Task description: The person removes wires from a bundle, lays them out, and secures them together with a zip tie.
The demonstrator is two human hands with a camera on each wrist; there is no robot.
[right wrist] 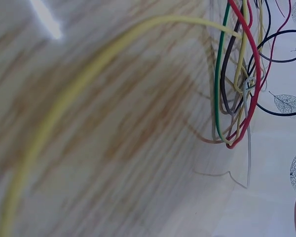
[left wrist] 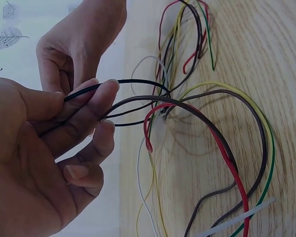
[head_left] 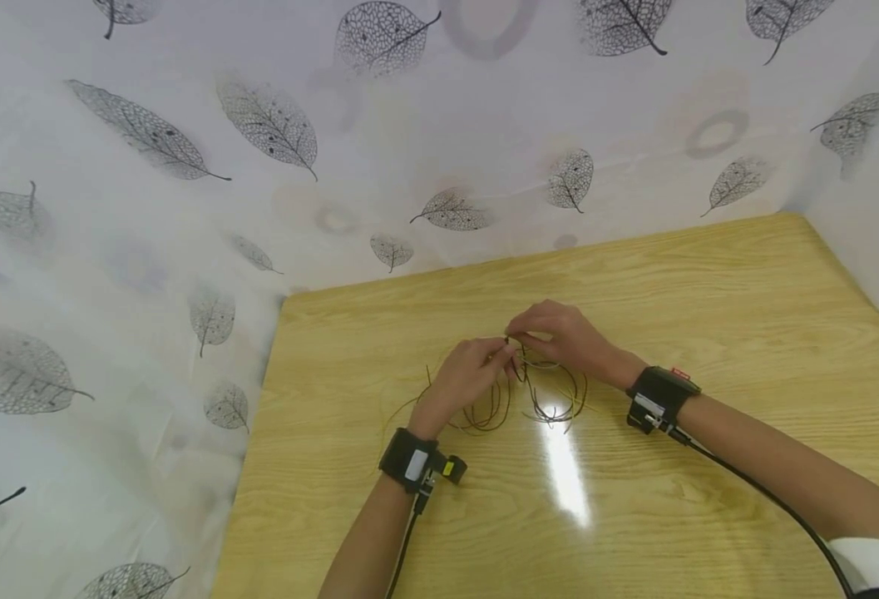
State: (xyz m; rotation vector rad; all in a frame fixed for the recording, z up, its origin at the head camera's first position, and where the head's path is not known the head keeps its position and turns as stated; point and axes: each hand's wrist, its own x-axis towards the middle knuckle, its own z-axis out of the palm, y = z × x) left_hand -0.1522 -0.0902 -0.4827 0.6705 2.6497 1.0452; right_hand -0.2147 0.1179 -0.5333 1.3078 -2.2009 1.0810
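Observation:
Thin coloured wires lie in loose loops, crossing at the middle of a tangled bundle. My left hand pinches a black wire between thumb and forefinger, its other fingers partly curled below. Close beside it, my right hand brings its thumb and forefinger together on the black wire; its fingertips are partly hidden behind the left hand in the left wrist view. From the crossing spread a red wire, a brown wire and a green one. A yellow wire arcs close to the right wrist camera.
Beneath the wires is a wood-grain table, with a glare streak in front of them. A pale cloth printed with leaves hangs behind and to the sides. Each wrist wears a black band with a trailing cable.

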